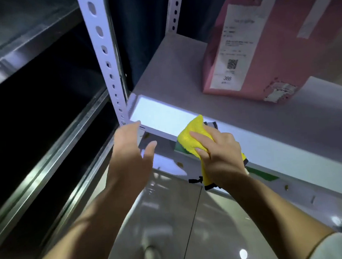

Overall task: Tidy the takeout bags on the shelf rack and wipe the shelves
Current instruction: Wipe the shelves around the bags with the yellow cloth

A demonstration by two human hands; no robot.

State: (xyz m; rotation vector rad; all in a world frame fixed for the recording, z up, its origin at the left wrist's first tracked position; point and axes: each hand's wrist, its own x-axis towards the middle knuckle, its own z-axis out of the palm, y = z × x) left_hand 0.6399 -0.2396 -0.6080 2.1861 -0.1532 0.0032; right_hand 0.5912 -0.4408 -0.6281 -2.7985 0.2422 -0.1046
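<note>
steel unit (32,119): far left, dark inside | glossy floor tiles (173,221): below | shoe (151,257): blurred

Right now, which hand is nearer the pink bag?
Right. The right hand grips the cloth at the shelf edge in front of the pink bag; the left hand hovers farther left.

Shelf (173,67) bare left of pink bag (261,46); perforated upright post (107,58) blocks left corner.

Your cloth (195,136) is bright yellow with black trim. The takeout bag (282,45) is pink with a white receipt (235,48). The shelf (171,68) is pale grey.
</note>
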